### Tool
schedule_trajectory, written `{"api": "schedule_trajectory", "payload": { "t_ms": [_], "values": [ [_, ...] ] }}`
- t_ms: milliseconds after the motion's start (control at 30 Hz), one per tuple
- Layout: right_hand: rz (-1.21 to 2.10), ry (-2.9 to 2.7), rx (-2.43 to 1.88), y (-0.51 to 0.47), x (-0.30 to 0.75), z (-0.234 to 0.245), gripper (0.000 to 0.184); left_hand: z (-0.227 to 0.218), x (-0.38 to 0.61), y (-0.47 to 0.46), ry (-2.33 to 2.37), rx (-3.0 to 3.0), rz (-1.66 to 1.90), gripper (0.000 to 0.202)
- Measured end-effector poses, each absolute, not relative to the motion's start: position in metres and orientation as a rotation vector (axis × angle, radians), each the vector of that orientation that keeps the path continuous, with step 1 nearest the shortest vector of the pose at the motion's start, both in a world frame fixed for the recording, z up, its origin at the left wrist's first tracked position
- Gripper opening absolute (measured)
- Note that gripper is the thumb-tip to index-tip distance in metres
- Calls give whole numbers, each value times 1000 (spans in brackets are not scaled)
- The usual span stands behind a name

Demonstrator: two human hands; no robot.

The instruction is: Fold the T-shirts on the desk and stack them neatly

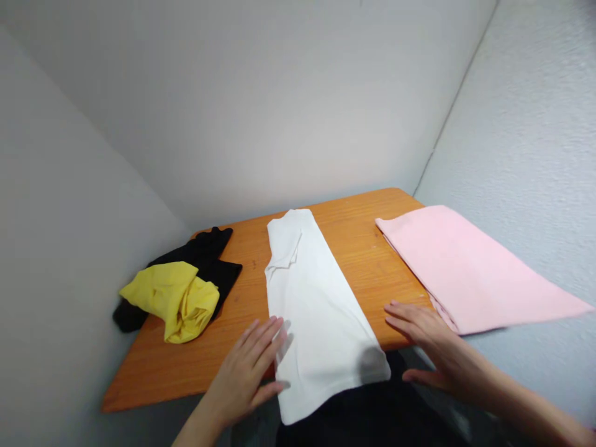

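A white T-shirt (316, 304) lies lengthwise on the wooden table, folded into a long strip with a sleeve turned over near the far end. Its hem hangs past the table's near edge. At the strip's left side, my left hand (251, 366) is open, fingertips at the fabric's edge; whether they press on it I cannot tell. My right hand (428, 341) is open too, fingers stretched over the table between the white shirt and a folded pink cloth (465, 267). Neither hand holds anything.
A crumpled yellow garment (172, 295) rests on a black garment (214, 248) at the table's left. The pink cloth reaches past the right edge of the table (358, 236). Walls stand behind and on both sides. Dark clothing shows below the near edge.
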State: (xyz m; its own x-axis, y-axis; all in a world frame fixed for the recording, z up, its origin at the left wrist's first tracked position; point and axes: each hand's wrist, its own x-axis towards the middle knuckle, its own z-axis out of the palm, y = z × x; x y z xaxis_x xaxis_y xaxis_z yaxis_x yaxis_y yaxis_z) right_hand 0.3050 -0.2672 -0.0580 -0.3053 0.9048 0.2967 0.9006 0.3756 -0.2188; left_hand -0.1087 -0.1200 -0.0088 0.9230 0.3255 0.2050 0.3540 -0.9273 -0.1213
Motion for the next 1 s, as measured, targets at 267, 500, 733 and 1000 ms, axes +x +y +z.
{"api": "schedule_trajectory", "payload": {
  "t_ms": [267, 500, 733, 1000],
  "values": [
    [-333, -2171, -1589, -305, 261, -110, 18, -75, -117, -181, -463, -2818, -509, 47],
    [-426, -2223, -1453, -296, 249, -98, 30, -76, -97, -169, -630, -2662, -768, 35],
    [-407, -2365, -1277, -314, 264, -101, 35, -70, -103, -176, -658, -2751, -801, 27],
    [-496, -2308, -1224, -277, 251, -81, 29, -53, -111, -181, -581, -2758, -888, 23]
  ]
}}
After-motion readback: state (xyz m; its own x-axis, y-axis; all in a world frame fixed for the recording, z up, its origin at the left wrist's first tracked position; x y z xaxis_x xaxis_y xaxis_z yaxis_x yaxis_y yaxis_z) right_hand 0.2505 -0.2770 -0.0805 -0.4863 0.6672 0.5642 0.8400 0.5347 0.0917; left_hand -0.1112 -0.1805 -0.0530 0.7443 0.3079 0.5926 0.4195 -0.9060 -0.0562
